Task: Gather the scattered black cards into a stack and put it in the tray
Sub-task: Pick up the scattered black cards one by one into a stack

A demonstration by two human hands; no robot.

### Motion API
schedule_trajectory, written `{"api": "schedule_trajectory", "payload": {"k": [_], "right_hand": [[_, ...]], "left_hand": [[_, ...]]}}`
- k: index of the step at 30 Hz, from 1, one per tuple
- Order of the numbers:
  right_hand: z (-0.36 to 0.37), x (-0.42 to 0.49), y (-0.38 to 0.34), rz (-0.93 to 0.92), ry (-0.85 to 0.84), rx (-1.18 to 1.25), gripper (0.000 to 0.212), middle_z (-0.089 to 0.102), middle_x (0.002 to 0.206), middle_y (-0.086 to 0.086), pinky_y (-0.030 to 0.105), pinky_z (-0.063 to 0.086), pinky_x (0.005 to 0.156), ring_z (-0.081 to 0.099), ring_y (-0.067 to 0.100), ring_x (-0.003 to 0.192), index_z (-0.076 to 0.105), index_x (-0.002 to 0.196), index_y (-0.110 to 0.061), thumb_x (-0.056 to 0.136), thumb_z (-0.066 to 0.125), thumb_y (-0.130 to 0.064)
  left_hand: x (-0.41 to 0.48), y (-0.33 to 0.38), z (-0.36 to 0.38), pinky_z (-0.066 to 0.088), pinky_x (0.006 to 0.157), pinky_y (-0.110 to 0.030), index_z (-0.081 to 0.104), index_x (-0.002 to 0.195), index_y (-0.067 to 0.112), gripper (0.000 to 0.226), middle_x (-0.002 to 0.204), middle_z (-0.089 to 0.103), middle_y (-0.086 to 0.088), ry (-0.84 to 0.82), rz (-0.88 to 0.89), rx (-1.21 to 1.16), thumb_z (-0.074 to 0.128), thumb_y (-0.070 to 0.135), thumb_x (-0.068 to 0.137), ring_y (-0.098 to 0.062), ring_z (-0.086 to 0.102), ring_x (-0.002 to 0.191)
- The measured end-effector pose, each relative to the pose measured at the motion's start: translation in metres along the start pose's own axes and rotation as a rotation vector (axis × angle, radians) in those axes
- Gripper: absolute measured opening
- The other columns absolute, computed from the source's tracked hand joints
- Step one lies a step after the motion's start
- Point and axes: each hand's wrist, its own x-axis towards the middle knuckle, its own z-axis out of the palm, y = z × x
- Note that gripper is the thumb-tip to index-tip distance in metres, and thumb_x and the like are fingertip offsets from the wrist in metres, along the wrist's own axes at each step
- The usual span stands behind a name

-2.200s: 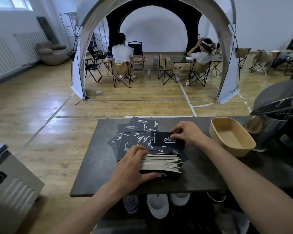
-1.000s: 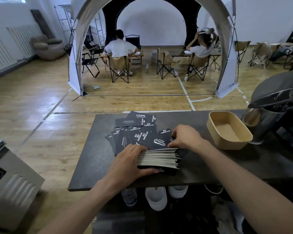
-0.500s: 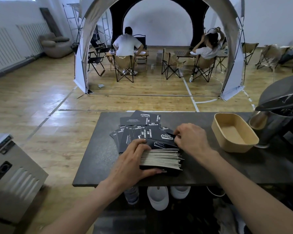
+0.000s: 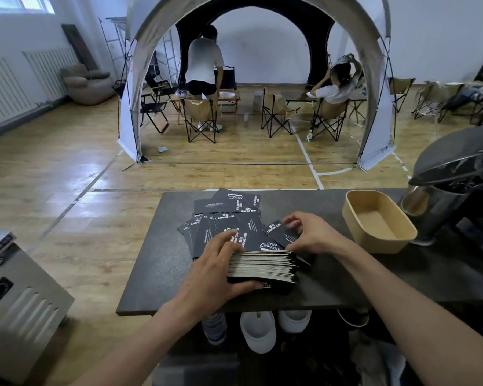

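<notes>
Grip of left hand (image 4: 212,271) round stack (image 4: 262,264) near table (image 4: 156,260) edge, right hand (image 4: 313,232) pinching card (image 4: 279,232), tray (image 4: 379,247) apart

white capitals reading "camping club" are printed on the loose black cards (image 4: 229,221) fanned over the dark surface (image 4: 156,260). the words repeat on several cards at different angles, including one my right hand (image 4: 308,232) holds by its edge. the top card (image 4: 265,243) of the stack (image 4: 262,264) gripped by my left hand (image 4: 215,271) bears a white script logo reading "camping", with a smaller word above it too fine to read. the far card (image 4: 236,196) shows the same logo upside down. other small print is illegible.
</notes>
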Motion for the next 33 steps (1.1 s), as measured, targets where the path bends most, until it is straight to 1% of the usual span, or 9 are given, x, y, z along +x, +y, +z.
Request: {"api": "schedule_trajectory", "payload": {"k": [5,10,13,15,18,22,28,31,33], "right_hand": [[-0.004,-0.003,0.001,-0.085,-0.035,0.132,0.089,0.061,0.126,-0.004,0.024,0.054,0.095,0.063,0.013,0.112,0.05,0.143,-0.024,0.065,0.089,-0.01],[-0.019,-0.016,-0.004,-0.273,-0.162,0.352,0.087,0.057,0.137,-0.005,0.028,0.054,0.101,0.065,0.01,0.119,0.051,0.143,-0.027,0.07,0.086,0.002],[-0.029,-0.02,-0.006,-0.346,-0.274,0.348,0.076,0.064,0.135,-0.007,0.025,0.05,0.104,0.063,0.009,0.123,0.06,0.135,-0.029,0.07,0.085,0.0],[-0.035,-0.022,-0.007,-0.331,-0.293,0.308,0.07,0.07,0.127,-0.004,0.024,0.051,0.099,0.066,0.01,0.118,0.063,0.132,-0.031,0.071,0.084,-0.002],[-0.047,-0.019,-0.006,-0.277,-0.189,0.302,0.055,0.076,0.115,-0.003,0.026,0.054,0.091,0.071,0.014,0.106,0.07,0.121,-0.032,0.075,0.08,-0.002],[-0.044,-0.013,-0.016,-0.223,-0.045,0.456,0.031,0.078,0.108,0.0,0.039,0.054,0.099,0.07,0.02,0.111,0.075,0.114,-0.024,0.088,0.067,-0.008],[-0.007,-0.012,-0.034,-0.198,-0.505,0.214,0.023,0.078,0.108,0.0,0.03,0.055,0.092,0.072,0.014,0.098,0.077,0.114,-0.018,0.099,0.062,-0.028],[0.007,0.0,-0.037,-0.135,-0.308,0.321,0.021,0.079,0.101,0.004,0.035,0.059,0.086,0.073,0.016,0.092,0.076,0.11,-0.011,0.098,0.064,-0.024],[0.015,0.011,-0.042,-0.148,-0.064,0.064,0.036,0.078,0.097,-0.002,0.037,0.058,0.089,0.072,0.013,0.089,0.076,0.108,-0.016,0.083,0.08,-0.041]], "left_hand": [[0.0,0.001,0.0,0.045,0.104,-0.036,0.047,0.124,0.036,0.075,0.163,0.005,0.014,-0.014,-0.038,0.015,0.064,0.084,0.068,-0.01,0.026,0.145],[0.001,-0.001,0.0,0.031,0.111,-0.031,0.048,0.121,0.037,0.071,0.165,0.006,0.011,-0.012,-0.016,0.003,0.067,0.08,0.068,-0.009,0.008,0.152],[0.002,-0.001,-0.001,0.04,0.107,-0.026,0.048,0.12,0.037,0.072,0.138,0.042,0.02,-0.014,-0.006,0.005,0.064,0.084,0.068,0.001,0.038,0.127],[0.002,0.0,-0.003,0.044,0.095,-0.025,0.048,0.118,0.037,0.072,0.114,0.048,0.024,-0.019,-0.019,0.021,0.063,0.085,0.067,0.001,0.046,0.104],[0.001,0.001,-0.004,0.041,0.086,-0.021,0.046,0.12,0.039,0.072,0.109,0.049,0.023,-0.02,-0.014,0.031,0.061,0.085,0.067,-0.001,0.047,0.096],[0.0,-0.001,-0.002,0.046,0.093,-0.025,0.025,0.142,0.048,0.095,0.122,0.055,0.018,-0.051,-0.049,-0.086,0.068,0.083,0.065,-0.001,0.051,0.11],[0.0,-0.001,0.004,0.03,0.115,-0.03,0.024,0.154,0.031,0.105,0.159,0.018,0.012,0.019,-0.005,-0.016,0.068,0.077,0.07,-0.004,0.025,0.143],[-0.001,-0.004,0.004,0.049,0.101,-0.032,0.049,0.135,0.035,0.077,0.13,0.05,0.019,-0.001,0.047,0.013,0.062,0.08,0.073,0.0,0.049,0.115],[-0.004,-0.005,0.003,0.05,0.092,-0.03,0.054,0.129,0.033,0.073,0.12,0.057,0.017,0.013,0.051,0.03,0.061,0.08,0.074,-0.002,0.053,0.104]]}}
